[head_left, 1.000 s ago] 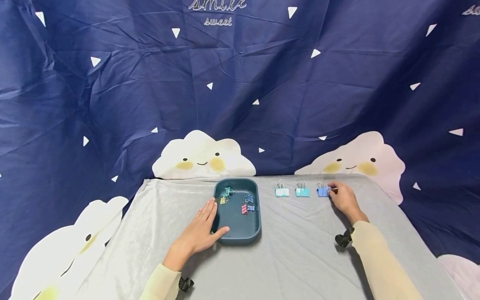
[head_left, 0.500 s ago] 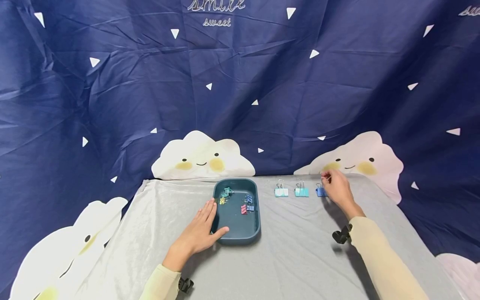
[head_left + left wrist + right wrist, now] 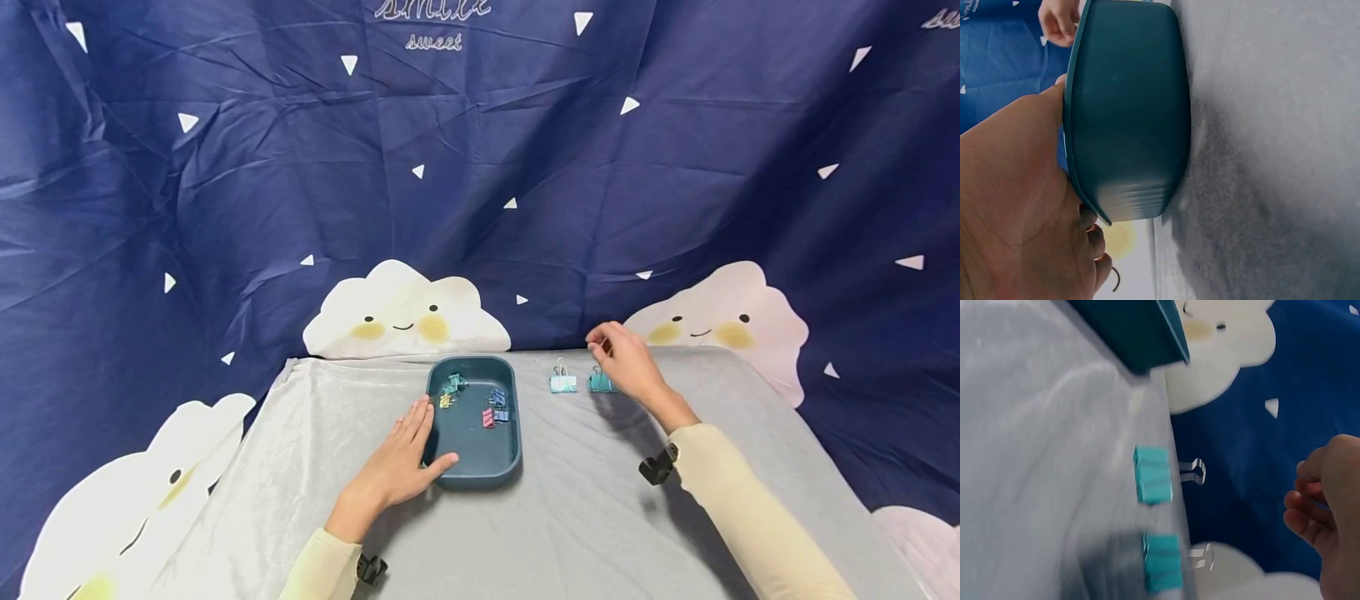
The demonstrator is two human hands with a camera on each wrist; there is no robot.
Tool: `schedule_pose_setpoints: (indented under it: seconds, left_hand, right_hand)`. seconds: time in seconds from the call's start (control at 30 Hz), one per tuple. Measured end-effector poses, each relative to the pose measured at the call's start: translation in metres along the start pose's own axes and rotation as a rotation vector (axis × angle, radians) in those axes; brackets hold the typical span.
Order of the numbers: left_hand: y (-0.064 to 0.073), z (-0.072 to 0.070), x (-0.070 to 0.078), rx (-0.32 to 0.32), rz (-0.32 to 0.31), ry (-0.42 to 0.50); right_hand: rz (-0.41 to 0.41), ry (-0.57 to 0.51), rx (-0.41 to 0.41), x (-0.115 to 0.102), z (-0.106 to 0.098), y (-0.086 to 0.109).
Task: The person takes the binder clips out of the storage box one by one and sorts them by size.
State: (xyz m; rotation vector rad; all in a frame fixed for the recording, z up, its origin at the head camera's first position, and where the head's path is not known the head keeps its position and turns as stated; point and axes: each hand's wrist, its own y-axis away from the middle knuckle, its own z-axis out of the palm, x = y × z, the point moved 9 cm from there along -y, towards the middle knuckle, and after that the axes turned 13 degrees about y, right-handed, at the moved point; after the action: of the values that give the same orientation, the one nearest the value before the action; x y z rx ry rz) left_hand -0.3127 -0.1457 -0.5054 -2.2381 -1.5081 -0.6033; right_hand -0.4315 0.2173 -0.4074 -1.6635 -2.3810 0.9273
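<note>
My left hand rests on the left rim of a dark teal box, fingers straight along its side and thumb at the near edge. Inside lie small binder clips: green, yellow, blue and pink. To its right stand two larger binder clips, a pale turquoise one and a teal one, handles up. My right hand hovers above and right of the teal clip, fingers loosely bent with nothing visible between them. The large blue clip is hidden from view.
Grey cloth covers the table. Behind its far edge hangs a navy curtain with white clouds. Each wrist wears a black camera, one on the right and one on the left.
My right hand has left the large blue binder clip it was touching, risen and moved left over the teal clip. The left hand and box have stayed put.
</note>
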Motion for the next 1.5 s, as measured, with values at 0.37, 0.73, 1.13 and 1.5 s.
schedule_pose_setpoints:
  seconds: [0.37,0.73,1.13,1.5]
  left_hand:
    - [-0.002,0.001,-0.002,0.003,0.004,-0.002]
    - [-0.002,0.000,-0.003,-0.001,-0.004,-0.002]
    - [-0.003,0.000,-0.003,-0.011,-0.009,-0.003]
    - [-0.001,0.000,-0.001,-0.015,-0.011,0.005]
  right_hand:
    - [-0.128,-0.022,-0.143,-0.065,0.017,-0.017]
    - [-0.294,-0.021,-0.236,-0.128,0.041,-0.027]
    - [-0.392,0.059,-0.455,-0.184,0.094,-0.019]
    - [-0.493,0.265,-0.689,-0.201,0.142,0.009]
